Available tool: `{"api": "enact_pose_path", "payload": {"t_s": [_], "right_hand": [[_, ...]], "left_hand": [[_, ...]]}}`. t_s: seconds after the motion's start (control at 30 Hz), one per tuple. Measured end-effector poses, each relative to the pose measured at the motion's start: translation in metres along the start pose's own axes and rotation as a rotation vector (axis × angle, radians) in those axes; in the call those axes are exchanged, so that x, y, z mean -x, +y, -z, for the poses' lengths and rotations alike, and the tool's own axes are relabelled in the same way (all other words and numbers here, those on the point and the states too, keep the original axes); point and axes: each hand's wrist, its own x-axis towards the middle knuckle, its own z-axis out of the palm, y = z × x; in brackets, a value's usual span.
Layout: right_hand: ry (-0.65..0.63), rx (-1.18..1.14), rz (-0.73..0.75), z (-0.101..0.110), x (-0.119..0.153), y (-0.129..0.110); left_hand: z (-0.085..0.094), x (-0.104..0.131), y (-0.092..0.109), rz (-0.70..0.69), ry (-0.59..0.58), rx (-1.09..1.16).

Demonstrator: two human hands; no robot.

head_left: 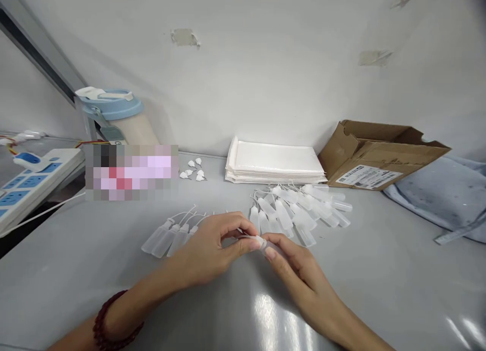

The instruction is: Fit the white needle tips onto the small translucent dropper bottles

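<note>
Above the middle of the grey table, both hands meet around one small squeeze bottle (261, 242) with a white cap. My left hand (222, 244) pinches the cap end, where a thin tube shows between the fingers. My right hand (294, 267) is closed round the translucent body, most of which it hides. Just beyond my right hand lies a pile of similar capped bottles (283, 214) with thin bent tubes. A smaller row of bottles (163, 239) rests beside my left hand, partly covered by it.
Several small white tips (197, 174) lie near the wall. Behind the pile are stacked white padded envelopes (277, 158) and an open cardboard box (379, 158), with blue cloth (444, 196) at right. A power strip (38, 184) and blue-lidded tumbler (117, 113) stand left.
</note>
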Motion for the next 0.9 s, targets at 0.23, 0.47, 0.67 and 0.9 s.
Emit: {"api": "enact_pose_path", "payload": {"t_s": [0.23, 0.47, 0.67, 0.9], "right_hand": [[-0.090, -0.356, -0.156, 0.005, -0.003, -0.003], [0.007, 0.087, -0.004, 0.009, 0.000, -0.004], [0.072, 0.157, -0.009, 0.005, -0.003, 0.000], [-0.063, -0.059, -0.240, 0.009, -0.009, 0.002]], "left_hand": [[-0.003, 0.003, -0.003, -0.219, 0.040, -0.177], [-0.002, 0.004, 0.004, -0.046, -0.092, -0.174], [-0.009, 0.006, -0.003, -0.193, -0.079, -0.300], [-0.016, 0.006, -0.019, -0.411, -0.128, -0.554]]}}
